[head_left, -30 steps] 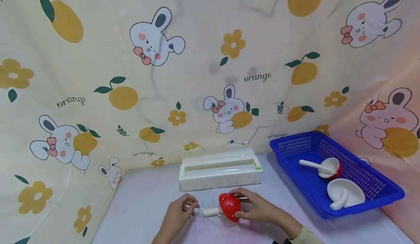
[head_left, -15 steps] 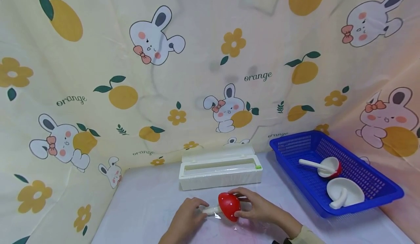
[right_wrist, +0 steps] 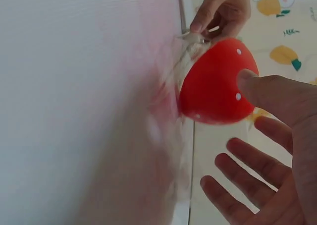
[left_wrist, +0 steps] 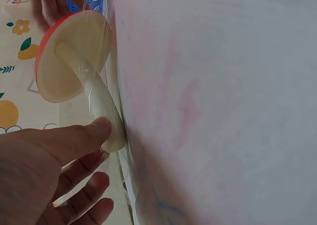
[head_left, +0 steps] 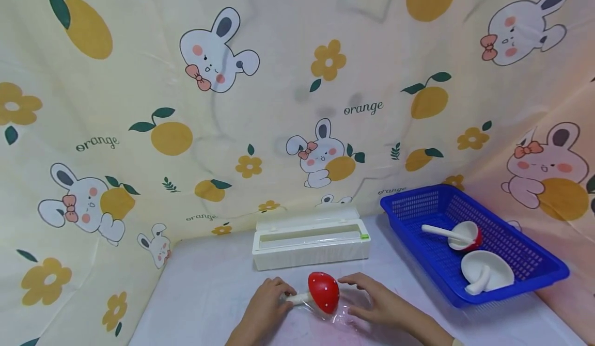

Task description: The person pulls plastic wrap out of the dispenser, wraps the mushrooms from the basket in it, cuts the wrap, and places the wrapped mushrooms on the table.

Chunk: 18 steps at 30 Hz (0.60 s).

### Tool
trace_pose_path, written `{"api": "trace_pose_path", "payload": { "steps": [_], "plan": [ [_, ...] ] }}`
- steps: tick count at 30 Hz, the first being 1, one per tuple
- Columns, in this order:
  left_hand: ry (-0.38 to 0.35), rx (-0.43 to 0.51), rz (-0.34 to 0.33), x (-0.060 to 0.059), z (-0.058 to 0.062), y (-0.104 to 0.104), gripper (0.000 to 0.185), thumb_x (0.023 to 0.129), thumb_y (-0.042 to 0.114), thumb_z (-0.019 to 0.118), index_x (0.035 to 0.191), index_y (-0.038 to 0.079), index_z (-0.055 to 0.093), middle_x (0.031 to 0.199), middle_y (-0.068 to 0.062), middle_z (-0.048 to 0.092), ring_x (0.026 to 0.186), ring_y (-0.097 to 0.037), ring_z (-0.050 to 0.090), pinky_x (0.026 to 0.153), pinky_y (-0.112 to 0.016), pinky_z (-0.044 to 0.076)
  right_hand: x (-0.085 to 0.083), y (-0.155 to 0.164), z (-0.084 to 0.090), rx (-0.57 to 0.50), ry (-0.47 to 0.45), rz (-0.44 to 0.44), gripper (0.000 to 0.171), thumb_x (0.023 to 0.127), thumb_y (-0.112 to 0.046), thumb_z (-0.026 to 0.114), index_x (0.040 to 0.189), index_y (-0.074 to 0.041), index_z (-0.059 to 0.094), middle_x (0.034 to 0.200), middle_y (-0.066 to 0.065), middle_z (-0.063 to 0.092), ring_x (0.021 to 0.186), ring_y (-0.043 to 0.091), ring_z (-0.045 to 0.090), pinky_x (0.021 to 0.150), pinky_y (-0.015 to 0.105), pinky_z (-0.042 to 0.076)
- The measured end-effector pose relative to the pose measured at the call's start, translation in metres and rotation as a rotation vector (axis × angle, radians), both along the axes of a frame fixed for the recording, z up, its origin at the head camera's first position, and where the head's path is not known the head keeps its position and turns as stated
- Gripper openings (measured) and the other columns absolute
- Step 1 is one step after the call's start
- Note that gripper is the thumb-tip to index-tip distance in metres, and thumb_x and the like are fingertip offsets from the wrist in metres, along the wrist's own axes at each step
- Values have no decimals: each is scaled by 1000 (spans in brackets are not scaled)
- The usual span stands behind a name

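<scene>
A red mushroom toy [head_left: 324, 292] with white dots and a cream stem lies on its side at the near middle of the bench [head_left: 209, 289], its cap to the right and its stem pointing left. A thin sheet of clear film [left_wrist: 116, 101] lies over it and crinkles around the stem, as the left wrist view shows.

The left hand [head_left: 265, 310] is at the stem's end: its thumb presses on the tip of the stem while the other fingers [left_wrist: 81, 185] curl loosely below it, so the fingers are clamped lightly on the stem. The right hand [head_left: 378, 302] is just right of the cap with its fingers [right_wrist: 252, 168] spread apart and straight; in the right wrist view the thumb touches the red cap and the remaining fingers hang free of it.

Just beyond the toy, farther back on the bench, stands a long white film dispenser box [head_left: 310, 240] with its lid raised. To the far right sits a blue plastic basket [head_left: 534, 284] holding two more mushroom toys [head_left: 465, 235], one with red showing and the other lying white underside up. A cloth backdrop [head_left: 186, 103] printed with rabbits and oranges hangs behind and to both sides.
</scene>
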State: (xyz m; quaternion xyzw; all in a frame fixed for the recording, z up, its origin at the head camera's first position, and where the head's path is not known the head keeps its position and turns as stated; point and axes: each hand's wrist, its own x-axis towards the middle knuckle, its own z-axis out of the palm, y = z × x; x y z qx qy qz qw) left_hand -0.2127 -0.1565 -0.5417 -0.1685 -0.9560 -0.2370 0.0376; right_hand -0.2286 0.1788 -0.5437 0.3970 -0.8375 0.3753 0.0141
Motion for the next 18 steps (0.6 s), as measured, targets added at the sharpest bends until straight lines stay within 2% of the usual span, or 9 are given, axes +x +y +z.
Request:
{"api": "trace_pose_path", "payload": {
  "steps": [4,6,8,12,15,18],
  "plan": [
    [-16,-18,0,-2,-1,1,18,87,16,89,103,22,82,96,10,68,91,-11,57,80,-32,51,9,16,-3,26,71,-4,44,93,-29,87,130,-17,67,121,0,69,109,20,63,91,33,58],
    [-10,-22,-4,-3,-2,0,18,87,16,89,103,22,82,96,10,68,91,-10,57,79,-32,50,12,24,-3,53,35,-7,39,91,-31,88,124,-20,68,112,-4,66,100,14,59,84,30,56],
    [10,-17,-15,-2,-3,0,19,87,15,89,103,22,82,95,10,68,90,-10,57,78,-31,50,15,31,-2,88,-85,-22,37,90,-34,89,119,-23,69,103,-7,63,94,10,57,78,27,52],
    [50,-13,-32,-2,-5,-1,19,86,14,89,102,22,83,95,11,68,89,-10,58,77,-31,50,22,41,3,145,-447,-91,39,87,-36,91,116,-27,67,92,-4,58,85,9,56,70,24,47],
    [33,-16,-20,-3,-5,-2,18,87,15,89,102,22,83,95,12,68,89,-10,58,77,-31,50,27,45,2,157,-578,-100,41,86,-33,92,118,-26,66,89,0,59,80,14,58,67,23,46],
    [-14,-15,2,-5,-4,-2,18,87,17,89,102,23,83,94,13,68,89,-9,57,78,-31,50,30,47,-1,180,-613,-101,40,88,-33,91,118,-26,66,88,0,60,78,15,60,66,22,45]
  ]
}}
